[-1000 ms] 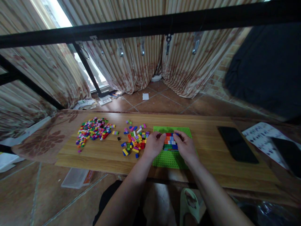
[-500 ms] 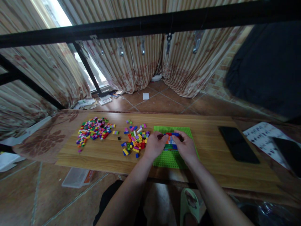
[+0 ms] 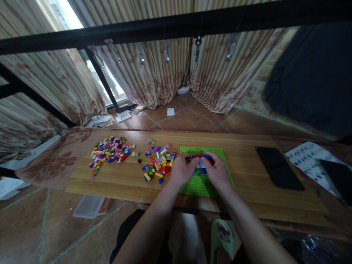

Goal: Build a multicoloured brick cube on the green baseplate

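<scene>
While the left hand (image 3: pixel 182 169) and right hand (image 3: pixel 217 170) curl half closed, bright bricks (image 3: pixel 202 170) sit between them; I can't tell if they grip.

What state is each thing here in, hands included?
Brick build: assembled, partly covered
Left hand: curled, thumb on the brick build
Right hand: curled, thumb on the brick build
Green baseplate: flat, beneath the brick build
Brick heap: loose, piled
Middle bricks: loose, scattered
Black slab: flat, face dark
Curtains: hanging down
</scene>
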The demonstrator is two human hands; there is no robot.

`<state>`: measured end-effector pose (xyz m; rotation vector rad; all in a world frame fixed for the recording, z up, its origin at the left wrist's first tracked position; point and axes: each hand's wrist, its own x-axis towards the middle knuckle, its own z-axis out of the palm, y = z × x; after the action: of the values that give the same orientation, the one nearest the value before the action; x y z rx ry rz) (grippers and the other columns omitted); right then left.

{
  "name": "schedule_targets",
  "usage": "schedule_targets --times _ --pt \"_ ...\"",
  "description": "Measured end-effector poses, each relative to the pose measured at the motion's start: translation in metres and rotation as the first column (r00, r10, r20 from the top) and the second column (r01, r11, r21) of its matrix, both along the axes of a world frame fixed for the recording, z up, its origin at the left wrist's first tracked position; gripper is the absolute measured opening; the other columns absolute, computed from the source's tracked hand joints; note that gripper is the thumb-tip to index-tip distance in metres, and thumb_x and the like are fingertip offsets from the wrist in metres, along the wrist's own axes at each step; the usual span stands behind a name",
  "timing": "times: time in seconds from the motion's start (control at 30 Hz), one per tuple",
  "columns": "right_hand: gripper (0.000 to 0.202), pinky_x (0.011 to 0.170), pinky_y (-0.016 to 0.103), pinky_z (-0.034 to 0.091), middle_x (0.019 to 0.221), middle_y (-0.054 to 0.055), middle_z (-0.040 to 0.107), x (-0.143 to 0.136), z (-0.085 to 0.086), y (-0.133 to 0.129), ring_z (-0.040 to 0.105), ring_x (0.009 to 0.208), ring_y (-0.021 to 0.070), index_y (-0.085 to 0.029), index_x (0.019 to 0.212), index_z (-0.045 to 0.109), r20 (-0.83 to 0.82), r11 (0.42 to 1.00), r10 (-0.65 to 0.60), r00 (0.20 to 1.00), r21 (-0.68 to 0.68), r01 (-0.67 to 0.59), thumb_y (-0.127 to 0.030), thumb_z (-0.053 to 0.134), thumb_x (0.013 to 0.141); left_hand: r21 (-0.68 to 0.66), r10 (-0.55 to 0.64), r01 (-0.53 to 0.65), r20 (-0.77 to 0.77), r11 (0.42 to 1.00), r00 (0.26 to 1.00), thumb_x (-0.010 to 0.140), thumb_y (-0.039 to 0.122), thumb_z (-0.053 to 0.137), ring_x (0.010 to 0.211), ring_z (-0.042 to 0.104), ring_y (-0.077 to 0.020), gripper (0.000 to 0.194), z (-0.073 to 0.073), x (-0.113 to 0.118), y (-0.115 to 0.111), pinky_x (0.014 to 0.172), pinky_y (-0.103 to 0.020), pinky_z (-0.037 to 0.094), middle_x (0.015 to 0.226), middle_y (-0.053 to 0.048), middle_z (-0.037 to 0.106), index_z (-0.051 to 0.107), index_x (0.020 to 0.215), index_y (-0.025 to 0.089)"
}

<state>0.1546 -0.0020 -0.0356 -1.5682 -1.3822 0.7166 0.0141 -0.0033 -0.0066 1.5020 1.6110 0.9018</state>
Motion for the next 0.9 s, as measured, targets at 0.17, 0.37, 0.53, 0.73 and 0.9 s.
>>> schedule_targets --times 0.17,0.37,0.53,0.73,0.9 --pt "0.045 0.083 0.045 0.049 0.101 0.012 0.071 0.0005 -0.0025 0.0009 0.065 0.089 0.0278 -0.018 0.109 0.066 0.005 1.0 0.004 1.0 0.017 -0.005 -0.049 0.055 0.079 0.0 0.012 -0.012 -0.013 1.0 1.0 0.08 0.036 0.062 0.064 0.059 -0.0137 0.023 0.0025 0.0002 -0.0004 0.058 -0.024 0.04 0.071 -0.004 0.067 0.066 0.079 0.013" --pt "0.046 0.08 0.044 0.05 0.1 0.012 0.071 0.0007 -0.0024 0.0007 0.065 0.086 0.0273 -0.017 0.11 0.066 0.014 1.0 0.006 1.0 0.003 -0.006 -0.049 0.054 0.079 0.02 0.002 -0.003 0.019 1.0 1.0 0.08 0.035 0.062 0.065 0.059 -0.0141 0.021 0.0026 0.0007 -0.0003 0.059 -0.024 0.04 0.071 -0.004 0.067 0.066 0.077 0.014" --pt "0.045 0.08 0.044 0.05 0.099 0.012 0.072 0.0005 -0.0008 0.0 0.065 0.086 0.0271 -0.018 0.11 0.066 0.02 1.0 -0.005 1.0 0.013 0.005 -0.049 0.054 0.079 0.017 0.02 -0.02 -0.012 1.0 1.0 0.079 0.035 0.063 0.066 0.06 -0.0147 0.021 0.0017 0.0009 -0.0001 0.059 -0.024 0.04 0.072 -0.004 0.068 0.066 0.079 0.014" --pt "0.048 0.083 0.045 0.049 0.101 0.014 0.071 -0.001 0.0043 -0.0013 0.065 0.089 0.0286 -0.015 0.11 0.066 0.057 1.0 -0.004 0.998 0.01 0.003 -0.049 0.052 0.079 0.007 -0.005 0.005 -0.021 1.0 1.0 0.081 0.035 0.061 0.064 0.059 -0.0142 0.022 0.0021 0.0006 0.0003 0.058 -0.024 0.04 0.071 -0.004 0.067 0.066 0.079 0.014" --pt "0.045 0.082 0.045 0.049 0.1 0.013 0.072 -0.0012 0.0043 -0.0017 0.065 0.089 0.0281 -0.017 0.109 0.067 0.073 1.0 0.0 0.997 0.029 -0.002 -0.048 0.052 0.08 0.004 0.009 -0.009 -0.026 1.0 1.0 0.079 0.035 0.062 0.064 0.058 -0.0141 0.021 0.0024 0.0012 0.0005 0.058 -0.024 0.04 0.07 -0.004 0.067 0.066 0.078 0.014"
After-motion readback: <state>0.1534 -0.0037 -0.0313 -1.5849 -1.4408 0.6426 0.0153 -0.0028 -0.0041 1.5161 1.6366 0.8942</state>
